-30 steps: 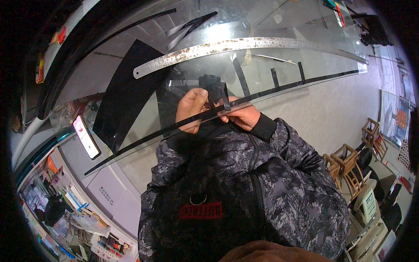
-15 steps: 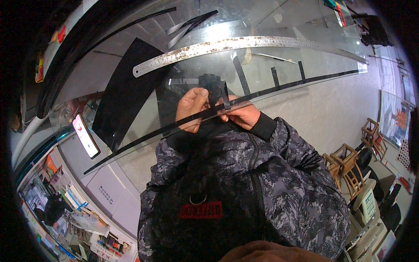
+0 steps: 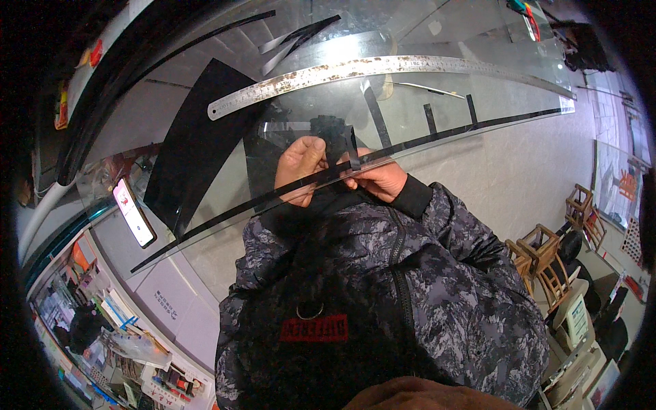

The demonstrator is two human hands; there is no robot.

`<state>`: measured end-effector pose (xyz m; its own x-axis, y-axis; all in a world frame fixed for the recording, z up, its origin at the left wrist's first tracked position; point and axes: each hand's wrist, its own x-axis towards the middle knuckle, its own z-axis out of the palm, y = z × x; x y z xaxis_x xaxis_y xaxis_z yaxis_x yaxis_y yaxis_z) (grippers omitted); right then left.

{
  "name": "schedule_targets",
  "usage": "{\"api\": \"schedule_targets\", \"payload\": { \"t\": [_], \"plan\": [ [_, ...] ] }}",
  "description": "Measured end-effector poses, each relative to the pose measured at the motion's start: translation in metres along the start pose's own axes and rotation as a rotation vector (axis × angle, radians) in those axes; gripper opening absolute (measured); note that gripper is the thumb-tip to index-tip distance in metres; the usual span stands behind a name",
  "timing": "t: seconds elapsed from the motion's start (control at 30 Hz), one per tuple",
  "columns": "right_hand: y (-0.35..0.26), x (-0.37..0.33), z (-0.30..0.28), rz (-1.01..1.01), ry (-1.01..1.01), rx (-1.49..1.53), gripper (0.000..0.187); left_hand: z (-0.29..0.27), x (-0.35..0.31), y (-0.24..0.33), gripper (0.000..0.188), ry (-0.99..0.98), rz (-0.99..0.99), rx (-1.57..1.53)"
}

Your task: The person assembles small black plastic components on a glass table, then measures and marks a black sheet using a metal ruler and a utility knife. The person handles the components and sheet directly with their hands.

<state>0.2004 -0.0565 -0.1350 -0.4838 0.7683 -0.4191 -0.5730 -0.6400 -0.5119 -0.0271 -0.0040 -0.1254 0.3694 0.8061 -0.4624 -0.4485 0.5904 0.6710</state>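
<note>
A long black strip runs along the near edge of the glass sheet and passes in front of both my hands. My left hand is closed in a pinch, thumb uppermost, at that edge. To its right, my right hand has its fingers curled together, the tips partly hidden by the strip. What either hand pinches I cannot make out. Between them a short black strip stands up from the long one, beside a dark patch. More short black strips stick up farther right.
A rusty steel ruler lies across the glass, with a thin pen-like tool near it. Left are a black sheet and a lit phone. Loose black strips lie at the back. Small wooden chairs stand at right.
</note>
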Motion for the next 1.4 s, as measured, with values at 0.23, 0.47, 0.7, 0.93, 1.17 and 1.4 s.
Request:
{"api": "schedule_targets", "payload": {
  "t": [0.23, 0.47, 0.7, 0.93, 1.17, 1.4],
  "plan": [
    [-0.001, -0.001, 0.002, 0.001, 0.009, -0.005, 0.032, 0.0, 0.0, 0.001, 0.022, -0.062, 0.023, -0.031],
    [-0.001, -0.001, 0.003, 0.002, 0.032, -0.017, 0.029, -0.005, 0.001, 0.002, 0.022, -0.097, 0.026, -0.04],
    [0.002, -0.001, -0.002, 0.004, 0.038, -0.013, 0.029, -0.003, -0.002, 0.001, 0.021, -0.084, 0.045, -0.044],
    [0.002, -0.001, -0.003, 0.001, 0.035, -0.003, 0.029, -0.004, 0.0, -0.003, 0.021, -0.08, 0.073, -0.072],
    [0.002, -0.001, -0.001, 0.003, 0.027, -0.008, 0.029, 0.004, -0.004, -0.001, 0.02, -0.014, 0.076, -0.071],
    [0.002, -0.002, -0.001, 0.004, 0.048, -0.014, 0.026, 0.004, -0.006, 0.008, 0.027, -0.045, 0.047, -0.037]
  ]
}}
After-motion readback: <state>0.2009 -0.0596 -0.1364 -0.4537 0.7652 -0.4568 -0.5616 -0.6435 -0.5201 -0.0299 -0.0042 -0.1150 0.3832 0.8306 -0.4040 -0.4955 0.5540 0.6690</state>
